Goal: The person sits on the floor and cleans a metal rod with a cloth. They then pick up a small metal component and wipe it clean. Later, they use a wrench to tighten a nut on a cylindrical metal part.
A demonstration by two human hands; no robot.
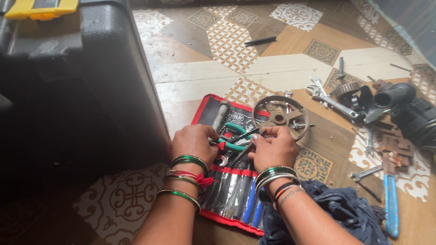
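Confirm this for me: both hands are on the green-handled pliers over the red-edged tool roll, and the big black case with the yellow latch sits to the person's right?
Not quite. In the head view the black case with the yellow latch sits to the person's left, not the right. The rest holds: the left hand and right hand are on the green-handled pliers over the red-edged tool roll.

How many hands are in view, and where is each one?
2. The left hand and the right hand are side by side on the green-handled pliers, over the red-edged tool roll on the floor. No other person's hands show.
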